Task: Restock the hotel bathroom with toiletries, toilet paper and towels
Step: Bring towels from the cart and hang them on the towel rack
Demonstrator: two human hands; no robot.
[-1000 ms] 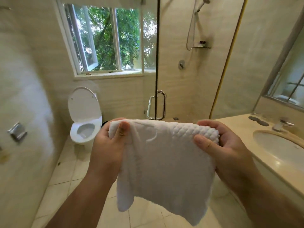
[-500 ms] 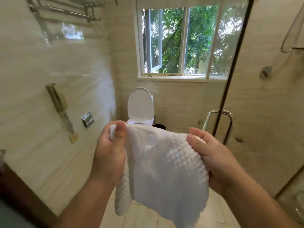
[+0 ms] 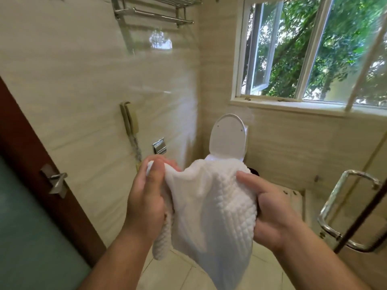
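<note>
Holding one white towel (image 3: pixel 217 208) — my left hand (image 3: pixel 146 197) and right hand (image 3: pixel 270 208) both pinch its top edge, near centre. Advice: keep corners level — drape on the towel rack (image 3: pixel 155 15), far left.

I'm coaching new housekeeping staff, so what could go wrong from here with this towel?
1. The white towel hangs loose and bunched from the left hand and right hand; its lower end could brush the tiled floor and get soiled.
2. The toilet, lid up, stands just ahead; a slipped grip might drop the towel toward it.
3. The towel rack sits high up; a bunched towel lifted there may hang crooked or slide off.
</note>
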